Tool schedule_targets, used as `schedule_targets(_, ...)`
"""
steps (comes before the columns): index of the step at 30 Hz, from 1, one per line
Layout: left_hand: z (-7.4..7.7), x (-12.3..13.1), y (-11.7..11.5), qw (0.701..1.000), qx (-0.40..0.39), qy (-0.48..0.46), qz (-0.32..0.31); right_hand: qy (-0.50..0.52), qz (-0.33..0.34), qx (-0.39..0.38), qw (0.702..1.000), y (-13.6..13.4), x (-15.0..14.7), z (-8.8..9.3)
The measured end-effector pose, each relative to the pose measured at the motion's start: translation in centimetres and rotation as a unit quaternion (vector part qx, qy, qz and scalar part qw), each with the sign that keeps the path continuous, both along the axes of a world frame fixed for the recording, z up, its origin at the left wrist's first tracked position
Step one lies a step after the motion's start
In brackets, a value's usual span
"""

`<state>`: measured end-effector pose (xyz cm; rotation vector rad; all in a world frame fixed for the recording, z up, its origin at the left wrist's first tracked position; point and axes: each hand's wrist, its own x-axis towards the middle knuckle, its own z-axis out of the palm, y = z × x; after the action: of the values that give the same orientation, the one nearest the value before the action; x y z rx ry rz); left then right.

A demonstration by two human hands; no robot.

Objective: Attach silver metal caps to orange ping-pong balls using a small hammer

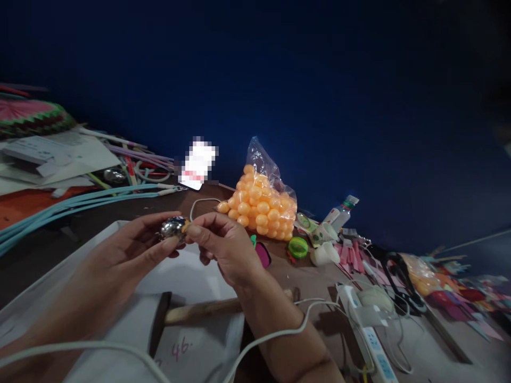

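A shiny silver ball-like object (172,229) is held between the thumb and fingers of my left hand (136,247), above a white box (199,268). My right hand (223,242) pinches a small orange-yellow piece (185,226) against the silver object's right side. Both hands' fingertips nearly meet there. Beneath them, a hammer with a wooden handle (203,310) lies across the white box, beside the handwritten number 46. Behind my right hand stands a clear plastic bag full of orange balls (261,207).
A lit phone (198,164) stands behind my hands. Light-blue cords (99,201) lie at the left. To the right are a green striped ball (297,248), a white cup (324,254), a bottle (343,214) and a power strip (373,340). A white cable (275,335) crosses in front.
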<state>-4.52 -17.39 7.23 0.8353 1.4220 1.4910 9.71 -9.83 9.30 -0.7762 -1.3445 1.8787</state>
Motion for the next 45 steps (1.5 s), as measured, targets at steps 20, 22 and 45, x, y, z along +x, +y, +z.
schedule_targets(20,0.4,0.2,0.1,0.999,-0.016,0.030,0.030,0.000,-0.004,-0.028,1.000,-0.1,-0.1,-0.3)
schedule_targets(22,0.5,0.1,0.0,0.999,-0.023,0.038,0.024,0.010,0.001,-0.047,0.999,0.0,-0.1,-0.4)
schedule_targets(45,1.2,0.2,0.0,0.998,-0.029,0.048,0.024,0.023,-0.009,-0.063,0.998,-0.3,-0.4,-0.8)
